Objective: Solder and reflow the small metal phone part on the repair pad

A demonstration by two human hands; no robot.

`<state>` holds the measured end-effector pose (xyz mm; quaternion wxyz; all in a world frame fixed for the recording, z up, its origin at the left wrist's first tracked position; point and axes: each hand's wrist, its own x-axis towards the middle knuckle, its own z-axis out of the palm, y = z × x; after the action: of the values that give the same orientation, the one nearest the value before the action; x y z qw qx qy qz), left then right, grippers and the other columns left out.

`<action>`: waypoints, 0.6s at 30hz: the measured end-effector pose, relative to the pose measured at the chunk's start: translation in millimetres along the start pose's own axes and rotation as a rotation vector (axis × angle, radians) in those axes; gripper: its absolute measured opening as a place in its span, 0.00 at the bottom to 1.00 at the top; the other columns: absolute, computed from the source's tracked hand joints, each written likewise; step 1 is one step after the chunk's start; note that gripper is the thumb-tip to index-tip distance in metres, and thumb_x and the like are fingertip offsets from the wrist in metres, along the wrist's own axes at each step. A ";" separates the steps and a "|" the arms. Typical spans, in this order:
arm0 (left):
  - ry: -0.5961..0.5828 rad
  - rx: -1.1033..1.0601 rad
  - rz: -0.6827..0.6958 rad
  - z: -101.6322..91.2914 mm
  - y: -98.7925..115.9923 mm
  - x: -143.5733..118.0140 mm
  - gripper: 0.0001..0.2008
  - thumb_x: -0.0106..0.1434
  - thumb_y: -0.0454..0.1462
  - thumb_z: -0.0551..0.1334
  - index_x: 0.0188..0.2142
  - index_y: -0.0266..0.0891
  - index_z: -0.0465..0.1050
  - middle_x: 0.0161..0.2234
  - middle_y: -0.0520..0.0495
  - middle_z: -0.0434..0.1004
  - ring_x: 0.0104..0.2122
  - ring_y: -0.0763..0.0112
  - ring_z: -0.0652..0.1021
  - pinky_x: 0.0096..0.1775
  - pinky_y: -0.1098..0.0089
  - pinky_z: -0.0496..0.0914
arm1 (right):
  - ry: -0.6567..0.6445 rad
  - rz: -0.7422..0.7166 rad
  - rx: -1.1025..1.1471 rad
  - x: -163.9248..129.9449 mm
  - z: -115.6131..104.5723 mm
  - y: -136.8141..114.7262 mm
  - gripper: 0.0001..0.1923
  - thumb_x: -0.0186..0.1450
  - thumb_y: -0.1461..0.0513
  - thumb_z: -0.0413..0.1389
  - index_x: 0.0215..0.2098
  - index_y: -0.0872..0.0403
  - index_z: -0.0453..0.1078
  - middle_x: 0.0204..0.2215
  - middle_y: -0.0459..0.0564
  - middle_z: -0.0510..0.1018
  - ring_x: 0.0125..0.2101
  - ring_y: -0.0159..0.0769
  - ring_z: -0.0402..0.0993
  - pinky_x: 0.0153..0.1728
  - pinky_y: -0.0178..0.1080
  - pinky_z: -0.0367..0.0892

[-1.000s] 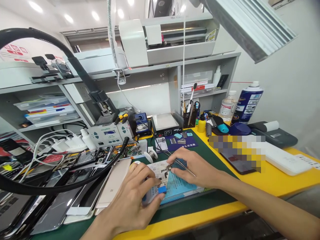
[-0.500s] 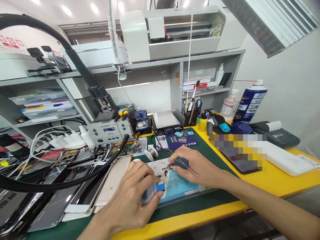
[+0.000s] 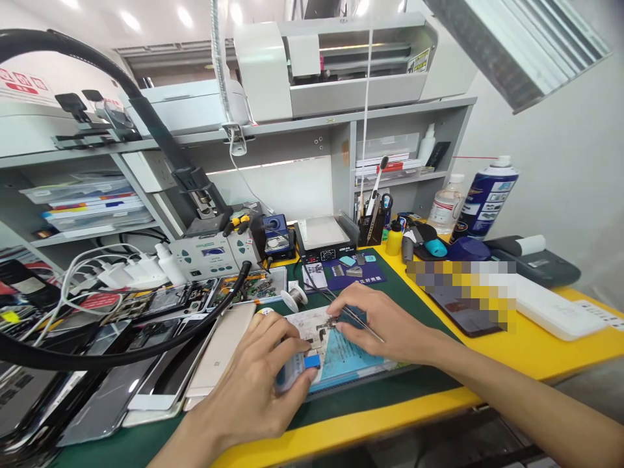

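Item: small circuit board (image 3: 325, 323), on the blue pad (image 3: 348, 357) near the bench's front edge. Our left hand (image 3: 263, 383) pinched a blue-capped tube (image 3: 296, 372). Our right hand (image 3: 385, 325) pinched tweezers (image 3: 351, 318), tips touching the board.
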<state>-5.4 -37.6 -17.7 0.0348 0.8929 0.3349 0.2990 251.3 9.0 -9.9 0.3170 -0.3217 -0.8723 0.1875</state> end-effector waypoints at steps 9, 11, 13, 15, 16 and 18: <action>0.004 -0.007 -0.011 -0.9 1.6 -0.1 0.06 0.65 0.35 0.63 0.42 0.39 0.74 0.39 0.44 0.73 0.39 0.61 0.71 0.42 0.58 0.66 | -0.002 -0.009 0.004 -2.2 0.2 -2.0 0.13 0.62 0.70 0.58 0.44 0.55 0.72 0.40 0.53 0.82 0.43 0.44 0.75 0.45 0.44 0.69; 0.000 -0.009 -0.018 -0.7 1.4 -0.3 0.06 0.65 0.35 0.63 0.43 0.39 0.74 0.39 0.44 0.73 0.39 0.61 0.71 0.42 0.58 0.66 | -0.003 -0.010 0.006 -2.0 0.3 -1.3 0.12 0.63 0.70 0.58 0.45 0.55 0.72 0.40 0.53 0.81 0.43 0.43 0.75 0.44 0.43 0.69; -0.006 -0.011 -0.024 -0.6 1.0 -0.6 0.06 0.65 0.35 0.63 0.43 0.39 0.74 0.39 0.44 0.73 0.39 0.61 0.71 0.42 0.58 0.66 | -0.005 -0.010 0.006 -1.7 0.5 -0.4 0.12 0.63 0.70 0.58 0.44 0.55 0.73 0.40 0.53 0.81 0.42 0.43 0.75 0.44 0.43 0.69; -0.008 -0.008 -0.024 -0.5 0.7 -0.7 0.06 0.65 0.35 0.63 0.42 0.40 0.74 0.39 0.44 0.73 0.39 0.60 0.71 0.41 0.58 0.66 | -0.008 -0.010 0.004 -1.6 0.7 0.4 0.11 0.63 0.70 0.58 0.44 0.55 0.73 0.40 0.52 0.81 0.43 0.43 0.75 0.45 0.43 0.69; -0.009 -0.006 -0.022 -0.4 0.5 -0.7 0.06 0.65 0.35 0.63 0.42 0.40 0.74 0.39 0.44 0.73 0.39 0.60 0.71 0.41 0.58 0.66 | -0.009 -0.011 0.003 -1.7 0.7 0.7 0.11 0.63 0.69 0.58 0.44 0.54 0.72 0.40 0.52 0.81 0.43 0.43 0.75 0.45 0.43 0.68; -0.009 -0.005 -0.018 -0.1 0.2 -0.7 0.06 0.65 0.35 0.63 0.42 0.40 0.74 0.39 0.43 0.74 0.39 0.60 0.71 0.41 0.58 0.65 | -0.014 -0.014 0.002 -1.7 0.5 1.0 0.11 0.64 0.69 0.59 0.45 0.54 0.72 0.40 0.52 0.81 0.43 0.43 0.75 0.45 0.43 0.68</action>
<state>-5.7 -38.2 -17.9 0.0411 0.8912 0.3418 0.2955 252.3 8.5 -11.5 0.3127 -0.3139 -0.8764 0.1885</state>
